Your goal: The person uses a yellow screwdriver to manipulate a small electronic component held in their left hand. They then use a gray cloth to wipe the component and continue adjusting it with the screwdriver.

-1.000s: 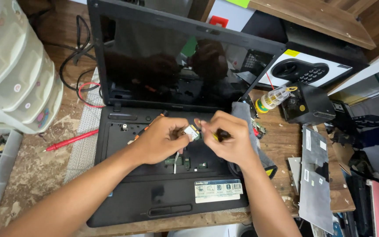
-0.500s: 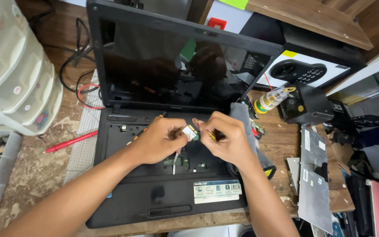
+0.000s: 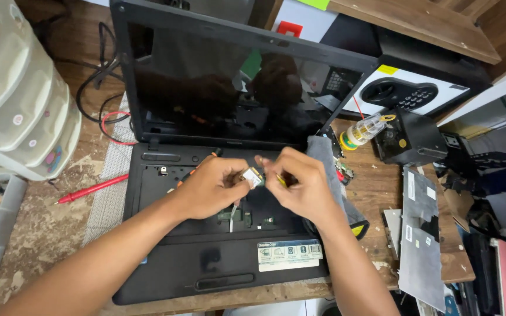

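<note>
An open black laptop (image 3: 165, 257) with its keyboard removed lies on the wooden bench. My left hand (image 3: 209, 188) pinches a small rectangular circuit card (image 3: 252, 175) above the bare keyboard bay. My right hand (image 3: 300, 187) touches the card's right side and grips a thin yellow-tipped tool (image 3: 280, 180). Both hands hover over the exposed board (image 3: 235, 215) in the middle of the bay. The dark screen (image 3: 218, 88) stands upright behind them.
White plastic drawers (image 3: 13, 88) stand at the left, a red probe (image 3: 92, 188) beside the laptop. A grey cloth (image 3: 329, 169), a small yellow-capped bottle (image 3: 365, 130), a black box (image 3: 414, 137) and a grey metal plate (image 3: 420, 234) lie at the right.
Both hands with the small card have shifted slightly up and toward the screen; the grip looks unchanged.
</note>
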